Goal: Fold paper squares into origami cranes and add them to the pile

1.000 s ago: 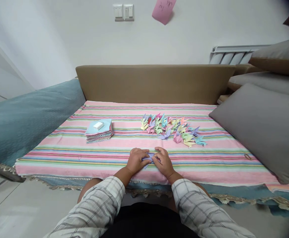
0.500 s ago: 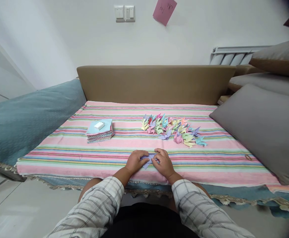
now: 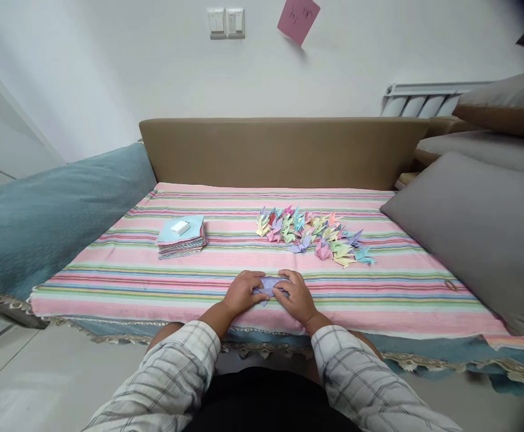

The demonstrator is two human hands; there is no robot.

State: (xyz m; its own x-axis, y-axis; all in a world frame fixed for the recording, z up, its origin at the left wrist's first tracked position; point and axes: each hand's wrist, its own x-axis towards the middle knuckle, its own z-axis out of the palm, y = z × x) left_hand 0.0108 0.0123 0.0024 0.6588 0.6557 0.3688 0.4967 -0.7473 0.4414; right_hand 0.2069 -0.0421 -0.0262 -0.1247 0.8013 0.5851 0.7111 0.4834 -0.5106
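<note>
A small piece of purple origami paper (image 3: 268, 284), partly folded, lies on the striped cloth close to the front edge of the seat. My left hand (image 3: 244, 292) grips its left side between thumb and fingers. On the right side, my right hand (image 3: 295, 295) pinches the same paper with bent fingers. Part of the paper is hidden under the fingertips, so its exact folds cannot be made out. Beyond my hands lies a cluster of folded paper cranes (image 3: 304, 231) in many colours.
A stack of square paper (image 3: 181, 249) with a small white block (image 3: 180, 227) on top sits to the left on the striped cloth (image 3: 122, 276). A grey cushion (image 3: 473, 234) leans at the right. A brown ring-like item (image 3: 451, 285) lies near it. Behind stands a brown backrest (image 3: 280, 153).
My left hand has shifted slightly left, and more of the purple paper shows between the hands. My right hand stays almost in place.
</note>
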